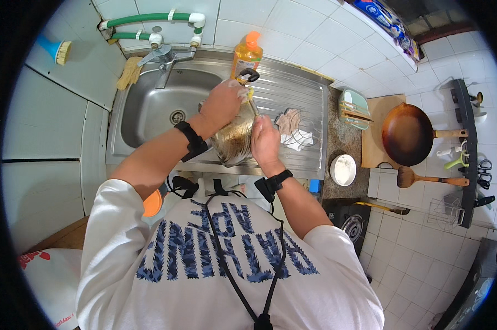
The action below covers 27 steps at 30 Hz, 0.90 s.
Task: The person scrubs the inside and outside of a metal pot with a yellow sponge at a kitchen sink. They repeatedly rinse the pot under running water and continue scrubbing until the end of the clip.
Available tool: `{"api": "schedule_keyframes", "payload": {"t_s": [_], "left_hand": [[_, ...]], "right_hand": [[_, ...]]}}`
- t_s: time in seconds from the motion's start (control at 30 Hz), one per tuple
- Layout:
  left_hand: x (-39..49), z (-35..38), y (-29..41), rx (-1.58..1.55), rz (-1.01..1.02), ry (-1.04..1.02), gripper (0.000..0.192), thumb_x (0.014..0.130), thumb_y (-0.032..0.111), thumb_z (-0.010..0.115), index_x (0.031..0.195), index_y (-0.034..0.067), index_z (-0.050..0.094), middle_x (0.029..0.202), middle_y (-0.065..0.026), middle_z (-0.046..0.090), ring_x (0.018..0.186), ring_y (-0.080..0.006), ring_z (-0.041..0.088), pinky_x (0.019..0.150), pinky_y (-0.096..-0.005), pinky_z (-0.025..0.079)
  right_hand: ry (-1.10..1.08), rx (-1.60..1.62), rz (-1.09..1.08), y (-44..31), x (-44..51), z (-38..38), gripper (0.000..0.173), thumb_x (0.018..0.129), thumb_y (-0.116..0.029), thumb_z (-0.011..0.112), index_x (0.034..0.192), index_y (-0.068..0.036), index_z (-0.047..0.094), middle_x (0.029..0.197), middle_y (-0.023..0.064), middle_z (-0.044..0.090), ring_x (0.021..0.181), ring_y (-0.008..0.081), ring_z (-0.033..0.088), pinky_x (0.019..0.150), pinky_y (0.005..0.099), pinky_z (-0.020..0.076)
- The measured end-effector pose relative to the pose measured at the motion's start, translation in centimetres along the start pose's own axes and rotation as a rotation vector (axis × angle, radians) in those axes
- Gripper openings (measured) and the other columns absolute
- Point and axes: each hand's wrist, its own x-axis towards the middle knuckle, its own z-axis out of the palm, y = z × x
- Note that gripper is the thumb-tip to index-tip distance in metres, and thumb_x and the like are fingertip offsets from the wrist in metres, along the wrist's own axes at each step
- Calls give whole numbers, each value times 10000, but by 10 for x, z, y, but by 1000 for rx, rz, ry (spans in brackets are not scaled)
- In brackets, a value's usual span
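A metal pot (233, 138) with brown scorch marks is tilted over the divide between the sink basin and the drainboard. My right hand (266, 138) grips its edge on the right side. Across its upper part lies my left hand (226, 103), foam on the fingers, closed on a yellow sponge (250, 93) that is mostly hidden. Beyond the left hand a black looped handle (248, 75) sticks up. Just behind it stands a bottle of orange dish soap (247, 53) with an orange cap.
A steel basin (149, 107) lies left under a faucet (164, 57); a tan cloth (129, 73) hangs beside it. On the drainboard (289, 88) are cloths and a wire rack (308, 128). Rightward stand a white bowl (343, 170), a green container (353, 107) and a hanging wok (407, 134).
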Motion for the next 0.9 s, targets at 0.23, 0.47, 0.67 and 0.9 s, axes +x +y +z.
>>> {"api": "schedule_keyframes", "payload": {"t_s": [0.23,0.47,0.67,0.9], "left_hand": [[3,-10,8,42,-161,25,222,909,128,634,1074,51,759,1040,-147,698,1015,-367,645,886,-487,533],[5,-10,8,22,-31,-70,226,897,109,634,1080,53,755,1007,-160,683,1008,-376,646,882,-499,531],[1,-5,1,20,-96,-42,222,867,99,663,1068,43,738,1023,-169,673,1003,-383,638,884,-485,535],[-4,9,-5,22,130,14,169,872,110,646,1007,41,720,1006,-167,671,1014,-354,649,872,-476,538]], "right_hand": [[-9,43,3,-1,4,-2,177,1054,-201,550,962,-52,571,667,281,609,643,517,614,549,589,467],[-10,94,-40,5,4,1,204,1061,-225,541,957,-53,571,687,288,611,666,531,606,556,592,468],[-80,85,11,5,4,0,216,1064,-215,527,956,-31,561,692,304,606,676,541,603,567,594,465],[-54,116,-88,3,8,-2,209,1068,-168,514,941,-5,544,688,314,589,671,548,589,565,591,442]]}}
